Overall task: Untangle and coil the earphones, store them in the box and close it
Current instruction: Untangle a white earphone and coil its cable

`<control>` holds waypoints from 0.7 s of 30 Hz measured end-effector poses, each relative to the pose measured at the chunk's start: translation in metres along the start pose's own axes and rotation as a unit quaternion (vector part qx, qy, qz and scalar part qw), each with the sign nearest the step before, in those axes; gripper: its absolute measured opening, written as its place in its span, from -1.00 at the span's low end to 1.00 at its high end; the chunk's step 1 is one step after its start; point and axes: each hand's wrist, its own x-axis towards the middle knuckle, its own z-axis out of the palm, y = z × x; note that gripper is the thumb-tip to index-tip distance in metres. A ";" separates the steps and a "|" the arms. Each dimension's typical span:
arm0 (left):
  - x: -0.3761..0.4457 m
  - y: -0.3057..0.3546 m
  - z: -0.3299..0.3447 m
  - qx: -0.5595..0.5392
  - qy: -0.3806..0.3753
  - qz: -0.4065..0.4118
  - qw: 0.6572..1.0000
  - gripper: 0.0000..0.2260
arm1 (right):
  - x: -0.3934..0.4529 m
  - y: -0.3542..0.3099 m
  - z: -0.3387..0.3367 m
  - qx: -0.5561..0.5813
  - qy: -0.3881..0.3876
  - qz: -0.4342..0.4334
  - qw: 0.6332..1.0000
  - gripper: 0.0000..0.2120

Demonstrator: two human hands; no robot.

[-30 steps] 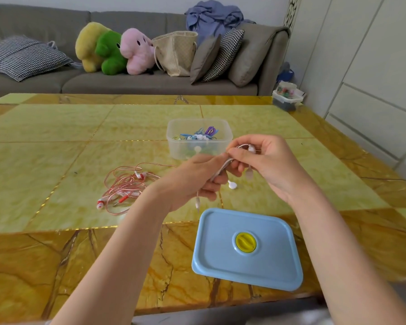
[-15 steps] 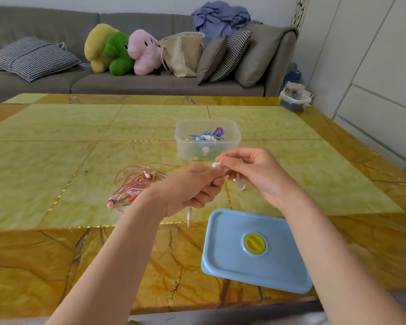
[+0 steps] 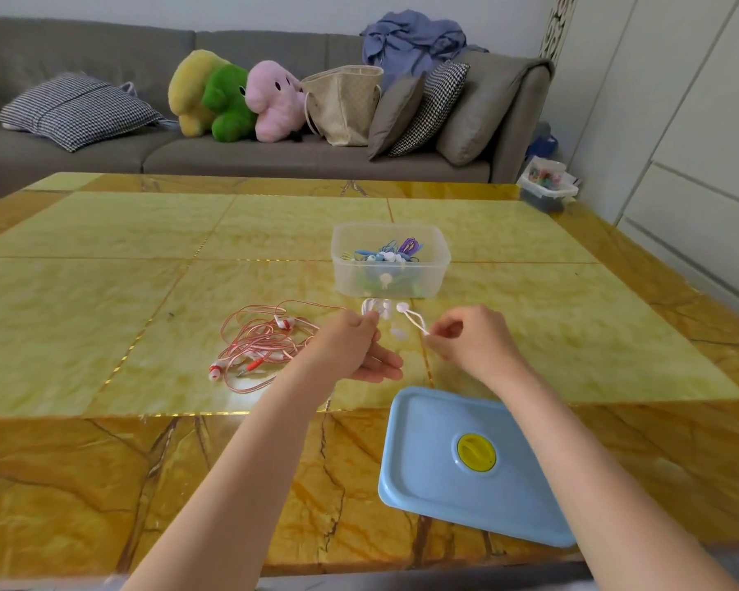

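Both hands have drawn apart since a moment ago, stretching the white earphones (image 3: 387, 312) between them. Nearest, at 5 o'clock, lies the blue lid (image 3: 478, 467). The left hand (image 3: 355, 349) pinches the wire, its lower fingers loosely extended; the right hand (image 3: 472, 341) pinches the other end. Red earphones (image 3: 259, 343) lie tangled at 9 o'clock. At 12 o'clock, the open box (image 3: 391, 260) holds other earphones.
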 end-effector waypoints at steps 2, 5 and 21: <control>0.008 -0.003 0.005 -0.021 0.042 -0.003 0.999 -0.67 | -0.009 -0.017 -0.002 0.142 -0.043 0.012 0.989 -0.91; 0.020 -0.006 0.012 -0.003 0.105 0.019 0.994 -0.64 | -0.019 -0.030 0.003 0.269 -0.095 0.026 0.958 -0.88; 0.029 -0.006 0.032 0.430 0.236 0.091 0.867 -0.59 | -0.030 -0.030 0.002 0.274 -0.115 0.041 0.954 -0.86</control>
